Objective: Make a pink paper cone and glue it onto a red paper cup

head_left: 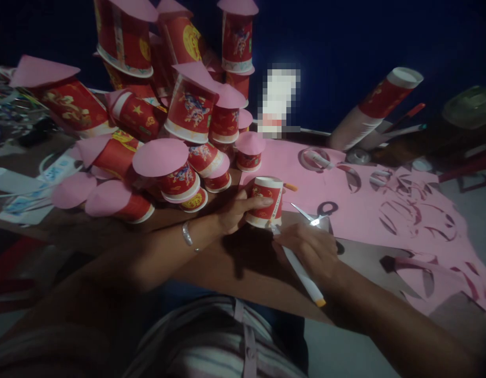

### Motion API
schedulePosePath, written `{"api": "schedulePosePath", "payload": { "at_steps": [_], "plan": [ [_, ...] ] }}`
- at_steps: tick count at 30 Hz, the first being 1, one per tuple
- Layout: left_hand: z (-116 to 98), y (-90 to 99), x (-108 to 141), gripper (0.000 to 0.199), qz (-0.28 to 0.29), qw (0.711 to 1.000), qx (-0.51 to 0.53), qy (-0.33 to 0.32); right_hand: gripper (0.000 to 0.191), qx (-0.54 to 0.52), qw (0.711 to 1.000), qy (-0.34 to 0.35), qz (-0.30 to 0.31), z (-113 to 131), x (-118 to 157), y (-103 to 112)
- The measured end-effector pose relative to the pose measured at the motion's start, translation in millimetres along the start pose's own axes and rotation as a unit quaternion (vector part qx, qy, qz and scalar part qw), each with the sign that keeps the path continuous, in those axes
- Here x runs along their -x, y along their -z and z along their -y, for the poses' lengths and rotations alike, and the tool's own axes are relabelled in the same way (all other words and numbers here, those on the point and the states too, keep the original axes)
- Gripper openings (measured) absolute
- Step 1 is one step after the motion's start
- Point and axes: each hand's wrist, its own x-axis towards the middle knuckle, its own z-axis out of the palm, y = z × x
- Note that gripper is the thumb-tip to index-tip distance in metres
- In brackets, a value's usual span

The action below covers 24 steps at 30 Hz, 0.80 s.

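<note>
A red paper cup with white edges and a pale printed seam strip stands near the table's front edge. My left hand wraps round its left side, thumb across the front. In my right hand is a slim white utility knife with an orange end. Its tip meets the cup's lower edge, by the seam; how deep it goes I cannot tell. Just beyond my right hand lie scissors, blades apart, dark handles partly hidden. An orange-tipped object shows behind the cup.
Several red cups with pink paper cones crowd the table's left and back, some stacked. Cut pink paper sheets spread over the right side. A tall cup stack leans at the back right. A white power strip lies far left.
</note>
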Motion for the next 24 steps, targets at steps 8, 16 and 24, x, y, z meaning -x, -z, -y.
{"api": "schedulePosePath", "payload": {
  "at_steps": [8, 16, 24],
  "plan": [
    [0.9, -0.4, 0.4, 0.037, 0.012, 1.000, 0.009, 0.001, 0.019, -0.012, 1.000, 0.017, 0.013, -0.6, -2.0, 0.9],
    [-2.4, -4.2, 2.1, 0.038, 0.013, 1.000, -0.006, 0.008, 0.017, -0.016, 1.000, 0.011, 0.014, 0.4, -2.1, 0.0],
    [-1.4, -1.4, 2.0, 0.038, 0.015, 1.000, -0.013, 0.015, 0.019, -0.012, 1.000, 0.007, -0.003, -1.7, -3.9, 0.3]
  ]
}}
